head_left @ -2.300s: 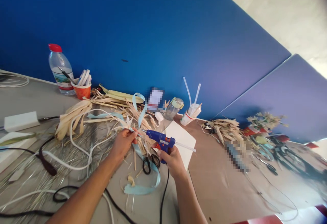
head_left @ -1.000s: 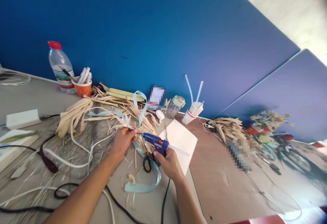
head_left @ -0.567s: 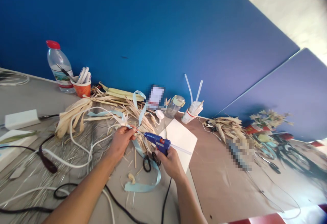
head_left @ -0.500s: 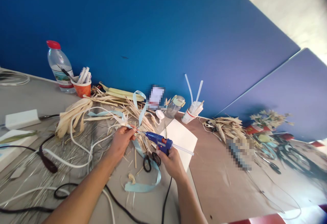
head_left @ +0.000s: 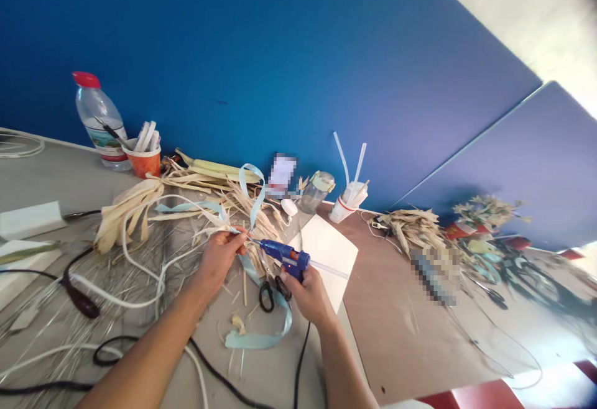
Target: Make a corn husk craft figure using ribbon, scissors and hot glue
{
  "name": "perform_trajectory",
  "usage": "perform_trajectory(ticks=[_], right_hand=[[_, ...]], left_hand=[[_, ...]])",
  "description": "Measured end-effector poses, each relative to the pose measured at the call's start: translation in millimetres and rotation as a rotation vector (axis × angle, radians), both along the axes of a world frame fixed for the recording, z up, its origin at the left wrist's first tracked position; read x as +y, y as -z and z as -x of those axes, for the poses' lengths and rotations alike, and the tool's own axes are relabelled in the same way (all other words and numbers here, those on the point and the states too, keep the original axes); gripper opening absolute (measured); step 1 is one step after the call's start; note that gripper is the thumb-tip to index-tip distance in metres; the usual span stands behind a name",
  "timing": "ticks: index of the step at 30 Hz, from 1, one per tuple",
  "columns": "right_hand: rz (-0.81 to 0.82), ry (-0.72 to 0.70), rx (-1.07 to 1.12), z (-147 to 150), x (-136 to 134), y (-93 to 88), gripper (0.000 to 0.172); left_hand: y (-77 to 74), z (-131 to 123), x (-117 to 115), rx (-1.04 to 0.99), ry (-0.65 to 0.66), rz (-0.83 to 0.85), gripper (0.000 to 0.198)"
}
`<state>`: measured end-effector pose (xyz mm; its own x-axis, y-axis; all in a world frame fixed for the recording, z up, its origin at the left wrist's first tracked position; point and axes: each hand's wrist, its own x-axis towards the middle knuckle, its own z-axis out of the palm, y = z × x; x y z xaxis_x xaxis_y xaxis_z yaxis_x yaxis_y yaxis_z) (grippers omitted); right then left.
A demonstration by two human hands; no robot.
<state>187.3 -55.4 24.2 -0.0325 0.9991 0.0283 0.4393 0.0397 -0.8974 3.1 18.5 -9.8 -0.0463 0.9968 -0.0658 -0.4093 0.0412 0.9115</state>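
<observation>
In the head view my right hand [head_left: 308, 291] is wrapped around a blue glue gun [head_left: 284, 256], a clear glue stick [head_left: 329, 268] poking out of its back. The nozzle points left, almost at the fingertips of my left hand [head_left: 222, 255]. Those fingers pinch a light blue ribbon [head_left: 254, 207] that loops up behind them. Pale dried corn husk strips [head_left: 211, 225] spread out by the left knuckles; whether they are pinched too is unclear. Below the gun lie black-handled scissors [head_left: 267, 297], partly hidden, and another length of blue ribbon [head_left: 256, 340].
Corn husks [head_left: 128, 210], thin wires and white and black cables cover the left side. Along the blue partition stand a red-capped bottle [head_left: 100, 120], an orange cup [head_left: 143, 161], a clear jar [head_left: 317, 193] and a cup of glue sticks [head_left: 342, 210]. White paper [head_left: 329, 244] lies right.
The whole view has shifted slightly, so things appear a little further left. Both hands keep their hold, the glue gun's nozzle still close to the left fingertips.
</observation>
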Motion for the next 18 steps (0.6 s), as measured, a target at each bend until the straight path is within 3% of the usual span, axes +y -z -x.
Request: perform_trajectory(ticks=[7, 18], right_hand=[[0.006, 0.030, 0.043, -2.6, -1.0, -9.3, 0.015], [-0.001, 0.006, 0.068, -2.3, -2.0, -4.3, 0.013]], left_hand=[[2.1, 2.3, 1.1, -0.034, -0.004, -0.044, 0.014], [4.4, 0.9, -0.1, -0.013, 0.051, -0.053, 0.017]])
